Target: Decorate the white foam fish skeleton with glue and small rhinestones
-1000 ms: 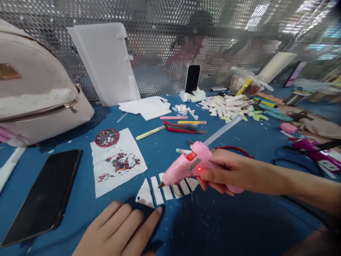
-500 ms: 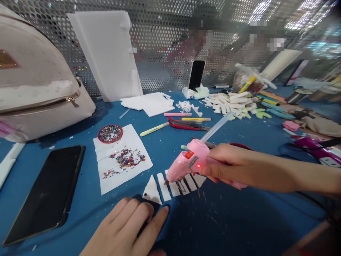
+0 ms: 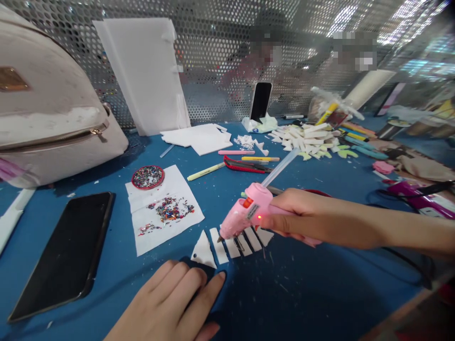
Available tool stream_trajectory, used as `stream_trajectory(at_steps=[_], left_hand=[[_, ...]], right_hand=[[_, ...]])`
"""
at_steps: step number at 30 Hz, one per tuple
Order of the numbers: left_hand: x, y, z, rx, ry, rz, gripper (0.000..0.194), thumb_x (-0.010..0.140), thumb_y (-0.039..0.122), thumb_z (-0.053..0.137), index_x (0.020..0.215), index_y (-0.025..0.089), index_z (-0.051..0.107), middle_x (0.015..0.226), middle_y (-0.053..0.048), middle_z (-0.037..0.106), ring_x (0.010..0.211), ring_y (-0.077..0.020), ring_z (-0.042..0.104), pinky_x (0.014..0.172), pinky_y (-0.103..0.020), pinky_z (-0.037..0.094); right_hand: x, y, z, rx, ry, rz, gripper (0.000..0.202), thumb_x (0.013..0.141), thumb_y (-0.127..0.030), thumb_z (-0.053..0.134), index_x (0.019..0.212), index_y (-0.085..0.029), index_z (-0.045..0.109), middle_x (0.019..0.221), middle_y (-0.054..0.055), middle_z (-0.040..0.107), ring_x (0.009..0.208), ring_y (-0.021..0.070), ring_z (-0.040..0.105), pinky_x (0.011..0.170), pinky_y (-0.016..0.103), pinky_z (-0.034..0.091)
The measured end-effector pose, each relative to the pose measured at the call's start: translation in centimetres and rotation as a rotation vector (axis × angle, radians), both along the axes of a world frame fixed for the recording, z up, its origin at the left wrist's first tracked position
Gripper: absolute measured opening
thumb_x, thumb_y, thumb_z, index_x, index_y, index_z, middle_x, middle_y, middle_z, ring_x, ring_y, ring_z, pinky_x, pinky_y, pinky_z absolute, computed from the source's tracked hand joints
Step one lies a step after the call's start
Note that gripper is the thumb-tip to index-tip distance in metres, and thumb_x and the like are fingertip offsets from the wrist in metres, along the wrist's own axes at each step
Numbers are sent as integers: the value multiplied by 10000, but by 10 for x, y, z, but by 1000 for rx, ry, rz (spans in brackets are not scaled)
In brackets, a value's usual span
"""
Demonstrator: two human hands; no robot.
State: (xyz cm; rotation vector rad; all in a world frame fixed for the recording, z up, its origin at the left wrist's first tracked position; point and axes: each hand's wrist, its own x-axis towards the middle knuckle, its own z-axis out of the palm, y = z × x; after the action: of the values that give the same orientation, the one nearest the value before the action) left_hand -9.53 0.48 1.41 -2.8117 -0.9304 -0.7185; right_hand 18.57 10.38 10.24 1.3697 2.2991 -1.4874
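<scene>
My right hand (image 3: 289, 215) is wrapped around the handle of a pink hot glue gun (image 3: 236, 217), with a clear glue stick (image 3: 280, 168) poking out of its back and a red light glowing. The nozzle points down at a white strip (image 3: 220, 253), touching or just above it. A white triangular piece with a small hole (image 3: 204, 252) lies left of that strip, and several more white pieces run to the right like a fish shape. My left hand (image 3: 167, 303) rests on the table just below, index finger stretched out and holding nothing, the other fingers loosely bent.
Left of the pieces, a white paper (image 3: 145, 244) carries loose beads and a red-rimmed dish of beads (image 3: 148, 178). A black phone (image 3: 64, 255) and a pale backpack (image 3: 53, 109) lie further left. Behind are markers, a red cutter (image 3: 245, 165) and white scraps (image 3: 309, 138).
The glue gun in my right hand has shifted slightly left, its nozzle still at the same strip. My left hand stays nearly in place, with more of its thumb showing.
</scene>
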Motion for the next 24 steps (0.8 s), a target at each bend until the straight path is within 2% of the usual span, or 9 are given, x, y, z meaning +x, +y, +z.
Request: stream_trajectory(at_steps=[4, 11, 19, 24], left_hand=[[0, 0, 1, -16, -7, 1, 380, 1082, 271, 319, 1204, 163, 662, 894, -16, 678, 788, -162, 573, 777, -283, 434], [-1, -2, -5, -25, 2, -29, 339, 1066, 272, 393, 1194, 153, 683, 1234, -26, 702, 941, -199, 554, 873, -327, 416], [0, 1, -7, -25, 38, -18, 369, 1068, 293, 376, 1221, 156, 682, 1330, -33, 672, 943, -211, 546, 877, -344, 399], [-1, -1, -5, -36, 42, -33, 366, 1064, 302, 386, 1233, 156, 676, 1354, -39, 656, 952, -220, 541, 883, -356, 390]], right_hand=[[-1, 1, -1, -1, -11, 9, 557, 956, -603, 491, 606, -172, 455, 485, -32, 455, 460, 90, 442, 468, 209, 315], [-2, 1, 0, -8, -15, 12, 577, 943, -656, 468, 662, -158, 541, 509, -25, 460, 470, 98, 444, 469, 224, 311], [0, 0, -1, -13, -23, 4, 559, 959, -627, 465, 640, -169, 491, 496, -32, 453, 464, 92, 436, 471, 216, 311], [-2, -1, 5, -28, -31, -6, 547, 952, -601, 494, 609, -178, 454, 490, -32, 454, 466, 98, 442, 477, 214, 320]])
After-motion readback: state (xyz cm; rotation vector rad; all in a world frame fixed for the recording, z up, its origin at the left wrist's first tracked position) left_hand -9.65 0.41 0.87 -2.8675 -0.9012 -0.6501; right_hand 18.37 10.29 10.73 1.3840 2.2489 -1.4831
